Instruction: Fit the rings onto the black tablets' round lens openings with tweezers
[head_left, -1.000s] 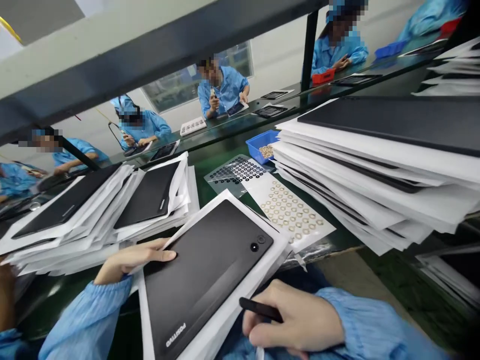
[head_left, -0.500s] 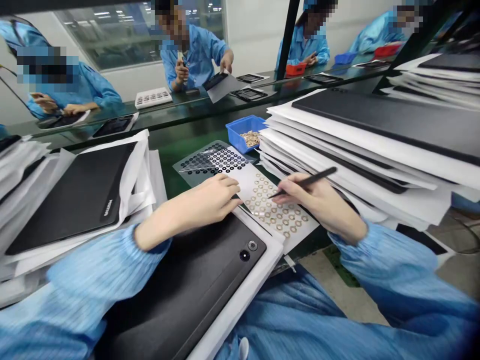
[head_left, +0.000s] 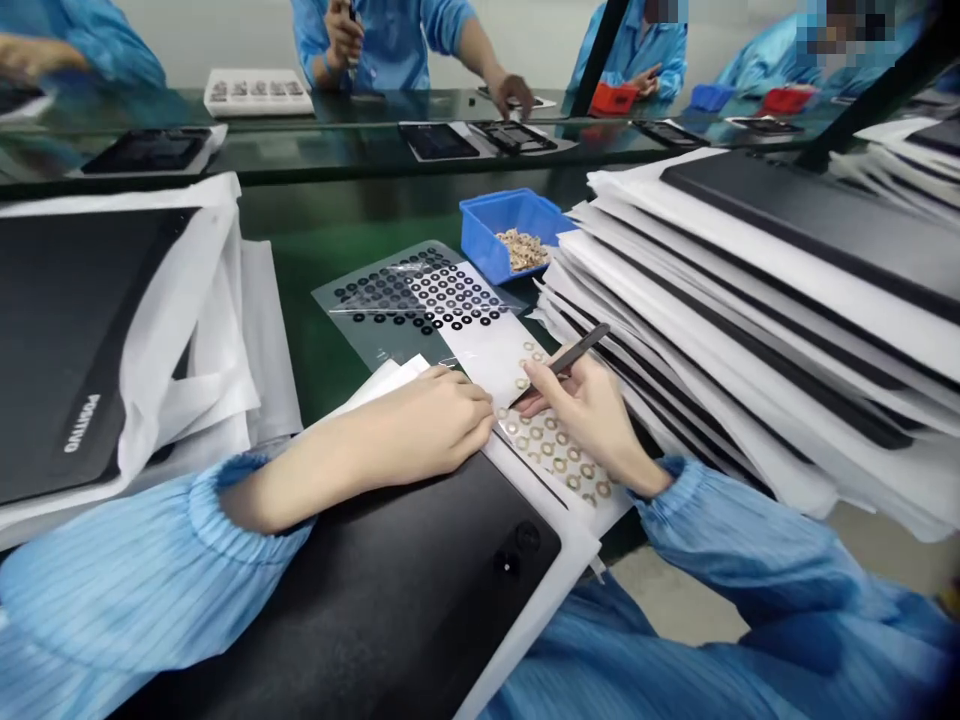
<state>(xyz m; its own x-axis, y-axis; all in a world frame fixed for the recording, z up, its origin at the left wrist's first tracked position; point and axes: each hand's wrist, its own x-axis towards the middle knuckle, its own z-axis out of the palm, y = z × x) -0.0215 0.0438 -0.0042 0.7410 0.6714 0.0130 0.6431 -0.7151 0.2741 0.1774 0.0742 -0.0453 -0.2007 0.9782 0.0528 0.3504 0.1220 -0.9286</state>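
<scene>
My right hand (head_left: 589,415) pinches black tweezers (head_left: 576,349), their tip down on a white sheet of small gold rings (head_left: 559,455). My left hand (head_left: 435,420) lies with curled fingers on the near edge of that sheet, pressing it down, with nothing held. A black tablet (head_left: 390,590), back side up on white wrapping, lies under my left forearm, its camera lenses (head_left: 517,548) toward the right.
A sheet of black rings (head_left: 420,300) and a blue tray of small parts (head_left: 510,225) lie beyond. Tall stacks of wrapped tablets stand at right (head_left: 787,280) and left (head_left: 82,330). Across the green bench, people in blue coats work.
My head has dipped closer to the bench. My right hand drew the tweezers nearer along the gold-ring sheet; my left hand stayed on the sheet's edge.
</scene>
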